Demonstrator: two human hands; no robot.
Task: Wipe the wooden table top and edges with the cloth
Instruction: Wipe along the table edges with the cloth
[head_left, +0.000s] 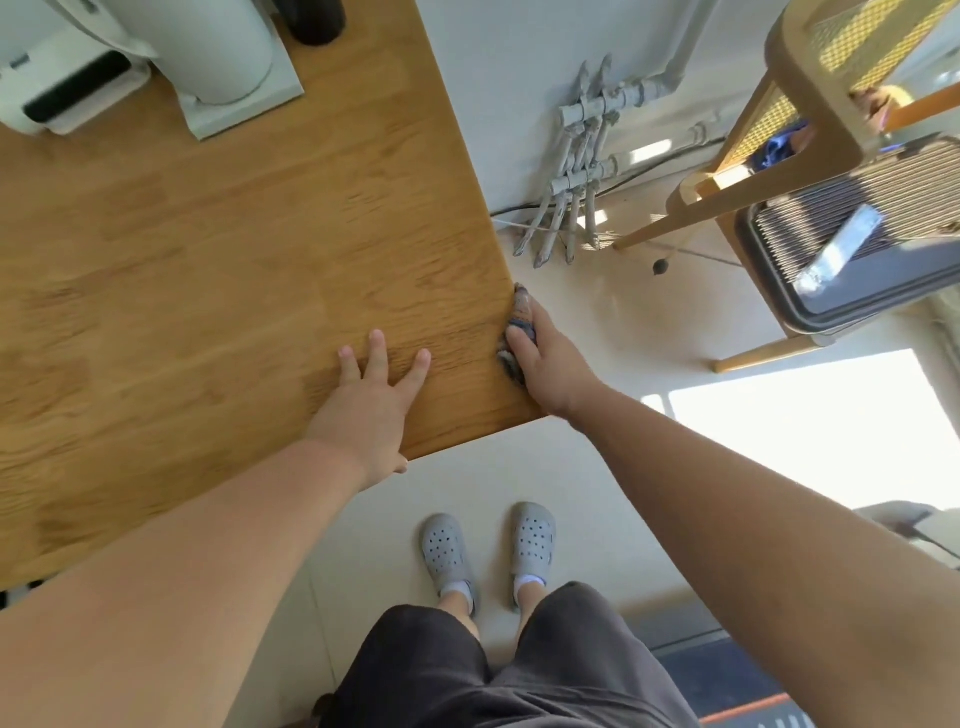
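- Your left hand lies flat, palm down, fingers spread, near the table's near right corner; the thumb hooks over the near edge.
- Your right hand wraps the right edge just beside that corner, fingers closed on the cloth, pressing it against the edge.
- Both forearms reach forward, bare.

The honey-brown wooden desk shows plank grain in darker streaks. The small crumpled cloth is mottled blue, grey and pinkish. The perforated rubber clogs are pale grey, dotted with dark holes, over white socks. The shorts are charcoal. The tall rounded plastic appliance is white. The floor is cream.
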